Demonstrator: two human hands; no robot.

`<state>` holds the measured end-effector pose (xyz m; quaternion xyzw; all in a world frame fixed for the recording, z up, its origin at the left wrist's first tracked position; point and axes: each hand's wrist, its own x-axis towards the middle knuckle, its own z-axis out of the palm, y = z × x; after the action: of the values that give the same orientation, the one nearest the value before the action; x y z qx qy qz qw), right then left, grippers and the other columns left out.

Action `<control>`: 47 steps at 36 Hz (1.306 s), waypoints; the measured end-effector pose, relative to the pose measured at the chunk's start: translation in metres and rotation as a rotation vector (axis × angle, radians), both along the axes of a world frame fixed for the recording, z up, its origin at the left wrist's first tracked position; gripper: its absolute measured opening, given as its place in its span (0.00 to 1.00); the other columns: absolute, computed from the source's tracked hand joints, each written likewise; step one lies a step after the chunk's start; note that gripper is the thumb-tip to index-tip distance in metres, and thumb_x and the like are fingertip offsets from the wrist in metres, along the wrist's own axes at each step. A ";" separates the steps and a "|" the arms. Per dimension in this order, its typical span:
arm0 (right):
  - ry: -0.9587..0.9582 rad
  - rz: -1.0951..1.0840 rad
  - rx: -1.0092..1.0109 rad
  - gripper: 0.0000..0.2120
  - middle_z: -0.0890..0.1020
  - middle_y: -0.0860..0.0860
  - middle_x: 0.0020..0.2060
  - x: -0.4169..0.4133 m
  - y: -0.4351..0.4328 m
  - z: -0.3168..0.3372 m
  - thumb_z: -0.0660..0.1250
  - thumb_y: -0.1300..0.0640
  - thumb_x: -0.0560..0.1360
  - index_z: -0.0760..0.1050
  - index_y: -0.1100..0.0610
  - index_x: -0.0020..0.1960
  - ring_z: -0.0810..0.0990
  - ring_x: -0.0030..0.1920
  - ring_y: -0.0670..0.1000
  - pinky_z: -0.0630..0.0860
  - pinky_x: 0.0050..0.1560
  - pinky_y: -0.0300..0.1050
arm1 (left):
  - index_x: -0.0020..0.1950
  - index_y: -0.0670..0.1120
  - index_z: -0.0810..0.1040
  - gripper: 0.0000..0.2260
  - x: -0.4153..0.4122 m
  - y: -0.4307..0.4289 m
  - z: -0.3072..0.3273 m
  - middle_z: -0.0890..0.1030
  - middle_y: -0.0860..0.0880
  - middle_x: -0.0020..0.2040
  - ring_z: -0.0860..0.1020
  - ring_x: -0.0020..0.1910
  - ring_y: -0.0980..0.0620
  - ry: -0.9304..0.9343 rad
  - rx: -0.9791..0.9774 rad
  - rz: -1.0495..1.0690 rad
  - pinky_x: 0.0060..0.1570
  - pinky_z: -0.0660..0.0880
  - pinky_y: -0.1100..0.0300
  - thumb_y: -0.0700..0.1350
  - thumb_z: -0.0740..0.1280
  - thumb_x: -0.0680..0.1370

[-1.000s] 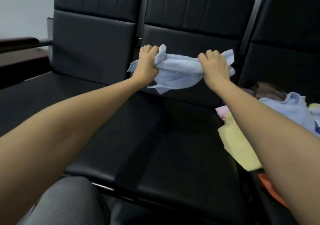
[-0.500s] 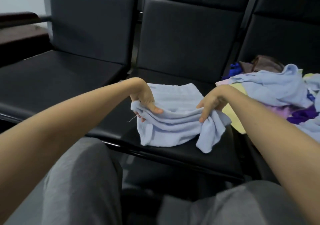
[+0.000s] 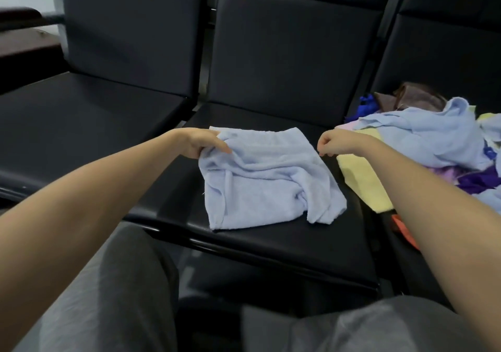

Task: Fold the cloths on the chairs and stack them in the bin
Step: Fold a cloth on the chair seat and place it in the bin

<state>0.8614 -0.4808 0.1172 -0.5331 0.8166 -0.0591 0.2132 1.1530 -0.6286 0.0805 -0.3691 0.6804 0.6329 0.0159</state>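
Nearest the camera, the person's two knees in grey trousers (image 3: pixel 113 297) fill the bottom of the view, and both bare forearms reach forward over them. Just beyond lies the middle seat (image 3: pixel 284 254) of a row of black padded chairs. On it rests a light blue cloth (image 3: pixel 265 183), rumpled and loosely doubled over, its near edge close to the seat's front and its right side bunched in folds.

The left hand (image 3: pixel 203 143) grips the cloth at its far left corner, thumb and fingers curled over a raised pinch of fabric. The right hand (image 3: pixel 334 143) sits just beside the cloth's far right corner with its fingers curled inward into a loose fist; nothing shows in its grasp, and whether a fingertip touches the cloth's edge cannot be told.

To the right, on the next seat, lies a pile of cloths (image 3: pixel 433 145). A yellow cloth (image 3: pixel 363 186) spreads at its near left edge, and an orange cloth (image 3: pixel 404 225) hangs lower at the front. A second pale blue cloth (image 3: pixel 417 135) is draped on top, with purple fabric (image 3: pixel 477 181) below it. A brown cloth (image 3: pixel 414 97) and a royal blue scrap (image 3: pixel 366 106) lie at the back.

The left seat (image 3: pixel 81 124) lies further left. Behind stand the black backrests (image 3: pixel 292 51), and a dark reddish ledge (image 3: pixel 24 45) sits at far left.
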 end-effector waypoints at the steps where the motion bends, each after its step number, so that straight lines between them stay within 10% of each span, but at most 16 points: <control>1: -0.003 0.034 0.036 0.04 0.77 0.51 0.47 0.001 -0.001 -0.004 0.63 0.60 0.76 0.75 0.57 0.49 0.75 0.46 0.50 0.72 0.47 0.43 | 0.62 0.43 0.76 0.21 -0.001 -0.003 -0.003 0.80 0.45 0.60 0.79 0.58 0.47 -0.019 0.032 0.007 0.59 0.75 0.53 0.48 0.73 0.72; 8: 0.016 0.131 0.166 0.18 0.70 0.51 0.65 0.009 -0.022 -0.043 0.58 0.54 0.80 0.68 0.51 0.70 0.71 0.63 0.53 0.70 0.59 0.43 | 0.70 0.40 0.68 0.27 -0.020 -0.029 -0.010 0.72 0.41 0.68 0.73 0.65 0.44 -0.287 -0.305 0.125 0.63 0.71 0.53 0.45 0.71 0.75; 14: 0.109 0.237 0.224 0.05 0.74 0.49 0.47 -0.001 -0.044 -0.046 0.66 0.58 0.73 0.71 0.51 0.45 0.72 0.45 0.50 0.70 0.44 0.42 | 0.56 0.48 0.77 0.13 -0.037 -0.037 0.011 0.74 0.49 0.56 0.74 0.56 0.46 -0.444 -0.504 -0.044 0.46 0.76 0.57 0.40 0.71 0.73; 23: -0.105 -0.158 -0.556 0.10 0.66 0.50 0.34 -0.020 -0.078 -0.038 0.54 0.67 0.71 0.60 0.53 0.39 0.64 0.35 0.51 0.60 0.34 0.47 | 0.46 0.43 0.74 0.04 -0.056 -0.069 0.002 0.75 0.49 0.39 0.76 0.40 0.50 0.012 -0.732 0.323 0.37 0.75 0.63 0.37 0.61 0.78; 30: -0.068 -0.121 -0.224 0.17 0.76 0.66 0.57 -0.015 -0.102 -0.052 0.58 0.64 0.74 0.70 0.69 0.61 0.73 0.60 0.65 0.71 0.44 0.53 | 0.57 0.46 0.76 0.13 -0.065 -0.082 -0.033 0.76 0.48 0.54 0.75 0.51 0.48 -0.366 -0.800 0.087 0.49 0.74 0.57 0.49 0.67 0.74; 31: -0.057 -0.101 -0.197 0.17 0.76 0.67 0.57 -0.014 -0.107 -0.056 0.58 0.65 0.74 0.71 0.71 0.60 0.65 0.47 0.47 0.70 0.42 0.51 | 0.55 0.47 0.76 0.12 -0.067 -0.084 -0.033 0.77 0.49 0.54 0.75 0.51 0.49 -0.380 -0.806 0.063 0.48 0.74 0.57 0.51 0.66 0.74; 36: -0.145 -0.206 -0.105 0.08 0.75 0.56 0.43 -0.016 -0.114 -0.057 0.60 0.58 0.73 0.74 0.62 0.47 0.71 0.39 0.51 0.67 0.39 0.45 | 0.50 0.48 0.78 0.20 -0.073 -0.083 -0.018 0.78 0.50 0.49 0.78 0.47 0.48 -0.472 -0.746 -0.042 0.43 0.76 0.55 0.63 0.63 0.74; 47: -0.039 -0.207 -0.432 0.10 0.80 0.51 0.47 -0.027 -0.134 -0.066 0.59 0.64 0.75 0.78 0.56 0.51 0.78 0.51 0.54 0.76 0.51 0.51 | 0.44 0.41 0.69 0.05 -0.078 -0.092 -0.029 0.72 0.42 0.44 0.73 0.41 0.42 -0.534 -1.170 0.137 0.33 0.65 0.56 0.40 0.57 0.79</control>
<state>0.8345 -0.6147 0.0516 -0.4787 0.8310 -0.2640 0.1029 1.0749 -0.7203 0.0515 -0.5041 0.8605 0.0433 -0.0597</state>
